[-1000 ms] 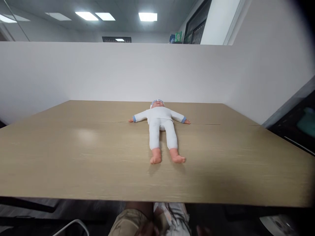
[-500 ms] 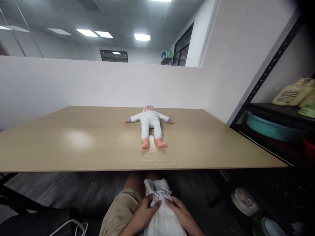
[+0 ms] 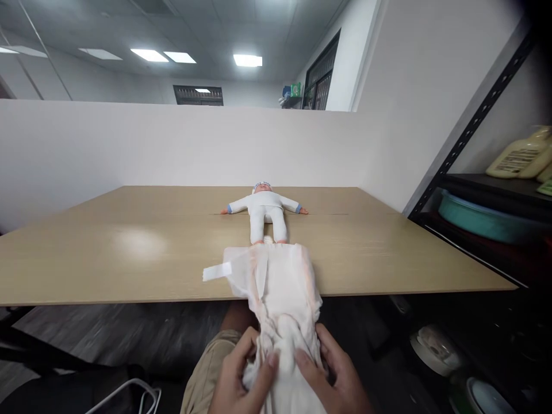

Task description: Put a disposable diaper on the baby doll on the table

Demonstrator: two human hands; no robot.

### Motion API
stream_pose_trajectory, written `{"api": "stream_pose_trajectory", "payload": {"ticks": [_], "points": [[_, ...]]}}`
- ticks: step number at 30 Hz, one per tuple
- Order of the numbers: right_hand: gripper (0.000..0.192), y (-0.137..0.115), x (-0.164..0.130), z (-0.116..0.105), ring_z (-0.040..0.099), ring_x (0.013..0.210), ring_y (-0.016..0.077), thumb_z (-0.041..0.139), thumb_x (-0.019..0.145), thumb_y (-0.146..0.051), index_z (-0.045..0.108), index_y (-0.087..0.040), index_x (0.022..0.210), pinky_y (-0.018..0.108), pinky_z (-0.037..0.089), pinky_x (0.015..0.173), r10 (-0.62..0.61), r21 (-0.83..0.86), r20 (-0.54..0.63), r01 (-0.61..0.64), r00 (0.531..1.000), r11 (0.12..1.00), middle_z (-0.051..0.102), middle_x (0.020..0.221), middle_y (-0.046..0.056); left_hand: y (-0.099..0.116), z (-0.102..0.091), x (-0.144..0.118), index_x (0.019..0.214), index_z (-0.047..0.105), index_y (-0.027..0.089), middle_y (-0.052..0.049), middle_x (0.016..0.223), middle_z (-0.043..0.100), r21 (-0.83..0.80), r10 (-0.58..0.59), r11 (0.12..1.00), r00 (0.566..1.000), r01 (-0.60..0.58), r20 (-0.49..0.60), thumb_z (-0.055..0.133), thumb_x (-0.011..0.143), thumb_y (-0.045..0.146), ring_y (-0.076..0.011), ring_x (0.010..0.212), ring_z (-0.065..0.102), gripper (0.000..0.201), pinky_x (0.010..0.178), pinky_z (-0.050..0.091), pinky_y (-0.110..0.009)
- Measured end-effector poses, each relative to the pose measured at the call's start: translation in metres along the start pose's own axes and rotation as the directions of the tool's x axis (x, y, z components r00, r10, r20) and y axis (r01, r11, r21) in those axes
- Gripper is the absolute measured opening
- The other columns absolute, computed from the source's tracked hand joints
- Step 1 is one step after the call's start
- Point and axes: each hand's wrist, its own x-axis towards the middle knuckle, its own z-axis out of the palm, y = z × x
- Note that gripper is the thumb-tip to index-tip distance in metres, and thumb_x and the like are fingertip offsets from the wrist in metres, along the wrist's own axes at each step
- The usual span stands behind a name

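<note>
A white diaper (image 3: pixel 284 276) is held between my two hands, partly unfolded. Its far end reaches over the table's front edge, and one tape tab sticks out to the left. My left hand (image 3: pixel 244 374) pinches the left side of the near part, thumb on top. On the right side my right hand (image 3: pixel 332 374) grips in the same way. Just beyond the diaper, a baby doll (image 3: pixel 265 210) in a white suit with blue cuffs lies on its back, arms spread. The diaper's far end hides the doll's feet.
The wooden table (image 3: pixel 172 270) backs onto a low white partition (image 3: pixel 215 144). At the right stands a dark metal shelf rack with a teal basin (image 3: pixel 487 215) and lotion bottles (image 3: pixel 517 155). A white cable-like loop (image 3: pixel 129 388) is at the lower left.
The diaper has come up from my lap and opened out, its far end now over the table edge. Both hands have come closer to the camera, still gripping it.
</note>
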Motion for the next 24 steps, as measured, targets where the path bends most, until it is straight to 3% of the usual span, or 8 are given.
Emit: {"api": "stream_pose_trajectory", "payload": {"ticks": [4,7,10,12,14,19,22,24], "points": [[0.059,-0.010,0.030,0.016,0.080,0.092,0.0293,0.072,0.098,-0.077,0.076,-0.020,0.112,0.035,0.065,0.083,-0.125,-0.014,0.107,0.128,0.986,0.992,0.084,0.098,0.009,-0.031,0.000,0.036,0.089,0.071,0.022,-0.006,0.092,0.071,-0.141,-0.062,0.988,0.997,0.068,0.043,0.078,0.094,0.077,-0.0266,0.093,0.068,0.056,0.085,0.061,-0.031],[0.052,0.005,0.043,0.011,0.079,0.090,0.0271,0.068,0.103,-0.072,0.075,-0.021,0.111,0.032,0.062,0.081,-0.165,-0.158,0.119,0.183,0.979,0.970,0.082,0.094,0.007,-0.051,0.005,0.043,0.095,0.075,0.023,-0.007,0.097,0.074,-0.187,-0.115,0.976,0.993,0.114,0.008,0.077,0.091,0.083,-0.0302,0.101,0.071,0.061,0.091,0.062,-0.034],[0.049,0.028,0.051,-0.003,0.079,0.093,0.0270,0.073,0.103,-0.064,0.072,-0.022,0.127,0.034,0.063,0.081,-0.272,-0.342,0.023,0.263,0.962,0.902,0.082,0.102,0.008,-0.062,0.011,0.038,0.097,0.074,0.027,-0.006,0.100,0.075,-0.222,-0.172,0.961,0.985,0.168,0.002,0.075,0.090,0.086,-0.0324,0.105,0.071,0.060,0.094,0.063,-0.037],[0.057,0.035,0.054,-0.009,0.078,0.101,0.0290,0.076,0.102,-0.058,0.064,-0.022,0.144,0.038,0.065,0.082,-0.401,-0.447,-0.064,0.333,0.914,0.830,0.081,0.120,0.013,-0.065,0.015,0.034,0.096,0.071,0.027,-0.006,0.098,0.072,-0.226,-0.183,0.957,0.983,0.180,0.009,0.075,0.091,0.085,-0.0305,0.102,0.069,0.058,0.093,0.062,-0.036],[0.063,0.029,0.057,-0.010,0.076,0.117,0.0325,0.075,0.105,-0.053,0.055,-0.024,0.157,0.044,0.067,0.091,-0.509,-0.526,-0.075,0.400,0.857,0.751,0.076,0.140,0.017,-0.067,0.017,0.032,0.093,0.066,0.026,-0.004,0.096,0.069,-0.214,-0.169,0.962,0.986,0.167,0.012,0.074,0.093,0.083,-0.0275,0.098,0.067,0.058,0.092,0.061,-0.034],[0.051,-0.019,0.085,0.017,0.056,0.156,0.0369,0.064,0.113,-0.043,0.061,-0.027,0.161,0.060,0.050,0.129,-0.545,-0.577,0.306,0.608,0.780,0.546,0.065,0.164,0.013,-0.069,0.014,0.035,0.088,0.057,0.025,-0.003,0.091,0.063,-0.078,-0.111,0.991,0.994,0.112,0.013,0.066,0.099,0.082,-0.0243,0.092,0.063,0.059,0.086,0.056,-0.030],[0.061,-0.034,0.117,0.039,0.045,0.167,0.0369,0.064,0.114,-0.051,0.059,-0.020,0.167,0.060,0.039,0.138,-0.430,-0.590,0.511,0.668,0.744,0.454,0.056,0.175,0.015,-0.063,0.002,0.035,0.089,0.060,0.025,-0.004,0.091,0.066,0.144,-0.046,0.989,0.997,0.037,0.056,0.062,0.105,0.075,-0.0249,0.090,0.063,0.053,0.084,0.052,-0.032],[0.066,-0.033,0.139,0.049,0.039,0.171,0.0365,0.061,0.115,-0.055,0.055,-0.020,0.172,0.062,0.033,0.141,-0.318,-0.610,0.600,0.677,0.734,0.412,0.049,0.181,0.015,-0.052,-0.013,0.036,0.095,0.067,0.025,-0.005,0.096,0.072,0.360,0.002,0.932,0.995,-0.037,0.098,0.063,0.107,0.067,-0.0271,0.092,0.066,0.044,0.086,0.049,-0.035]]}}
